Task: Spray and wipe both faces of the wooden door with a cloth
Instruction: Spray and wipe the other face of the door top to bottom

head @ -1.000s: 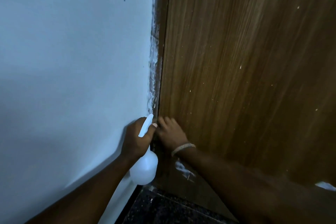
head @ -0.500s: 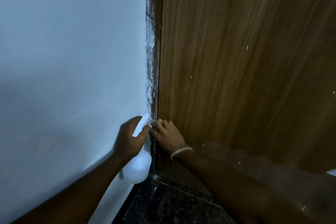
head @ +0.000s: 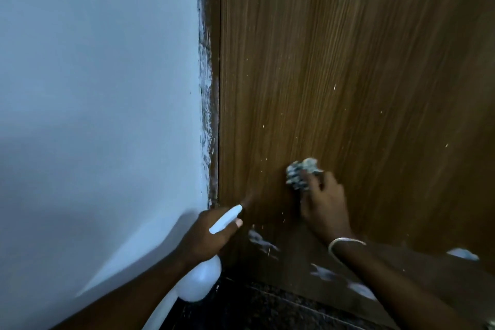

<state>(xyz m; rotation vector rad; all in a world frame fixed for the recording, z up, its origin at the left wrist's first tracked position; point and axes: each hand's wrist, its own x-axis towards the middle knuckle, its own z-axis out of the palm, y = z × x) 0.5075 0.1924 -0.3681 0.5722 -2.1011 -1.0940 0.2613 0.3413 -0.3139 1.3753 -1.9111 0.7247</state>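
Note:
The brown wooden door (head: 348, 75) fills the right half of the view, flecked with small white specks and larger white smears near its bottom. My right hand (head: 325, 206) presses a crumpled grey-white cloth (head: 301, 173) against the door's lower part. A thin bracelet circles that wrist. My left hand (head: 206, 236) grips a white spray bottle (head: 199, 282) by its neck, nozzle pointing up toward the door's left edge, low beside the frame.
A pale painted wall (head: 93, 115) takes up the left half, meeting the door frame (head: 209, 88) along a strip smeared with white paint. Dark speckled stone floor (head: 254, 308) runs along the bottom.
My right hand has left the door's left edge and moved right and up across the door face, and the cloth now shows. My left hand with the bottle stays low by the frame.

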